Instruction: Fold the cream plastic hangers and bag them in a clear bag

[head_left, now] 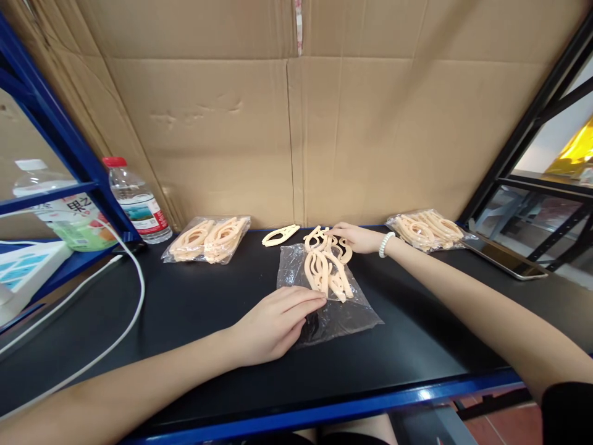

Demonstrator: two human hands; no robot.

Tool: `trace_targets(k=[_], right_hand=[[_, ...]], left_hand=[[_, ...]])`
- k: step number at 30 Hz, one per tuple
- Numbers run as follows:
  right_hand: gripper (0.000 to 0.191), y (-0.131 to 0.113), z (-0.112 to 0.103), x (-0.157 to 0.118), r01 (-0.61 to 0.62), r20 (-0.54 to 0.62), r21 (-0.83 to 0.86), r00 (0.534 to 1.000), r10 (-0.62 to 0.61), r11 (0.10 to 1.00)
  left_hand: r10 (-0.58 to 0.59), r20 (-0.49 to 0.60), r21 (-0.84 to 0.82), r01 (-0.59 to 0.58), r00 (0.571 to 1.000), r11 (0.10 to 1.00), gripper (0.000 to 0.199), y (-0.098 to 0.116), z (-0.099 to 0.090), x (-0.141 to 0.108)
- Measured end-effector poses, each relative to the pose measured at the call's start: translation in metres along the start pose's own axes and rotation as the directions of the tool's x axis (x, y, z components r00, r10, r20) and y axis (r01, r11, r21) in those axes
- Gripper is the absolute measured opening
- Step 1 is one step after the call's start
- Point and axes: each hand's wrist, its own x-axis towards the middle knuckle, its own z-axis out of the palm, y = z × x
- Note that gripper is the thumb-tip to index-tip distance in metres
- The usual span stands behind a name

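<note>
Peach plastic folding hangers (328, 272) lie in a loose pile in the middle, partly inside or on a clear plastic bag (343, 322); exactly how far in I cannot tell. My left hand (273, 324) rests on the near left part of this bag, its fingers straight and together, closed on the film by the hangers' lower ends. At the far end, my right hand (354, 238), with a beaded bracelet (385, 244) on its wrist, has its fingers closed on the upper hangers. One single hanger (280, 235) lies apart, just behind the bag.
Filled bags of hangers lie at left (207, 240) and right (428, 230). A phone-like flat device (504, 258) is at the right. A red-capped bottle (139, 204), a larger bottle (69, 210) and a white cable (139, 281) are on the left. Cardboard (208, 136) walls the back.
</note>
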Motion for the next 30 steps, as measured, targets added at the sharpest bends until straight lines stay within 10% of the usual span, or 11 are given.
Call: trace_targets(k=[17,30], right_hand=[[0.05,0.015,-0.013,-0.04,-0.082,0.044,0.029,0.996,0.081,0.996],[0.061,0.006,-0.008,0.012,-0.016,0.088,0.018,0.996,0.015,1.0]], left_hand=[[-0.006,-0.011,-0.012,0.006,1.0,1.0,0.049,0.002,-0.001,0.001],[-0.004,-0.009,-0.002,0.004,1.0,1.0,0.049,0.002,-0.001,0.001]])
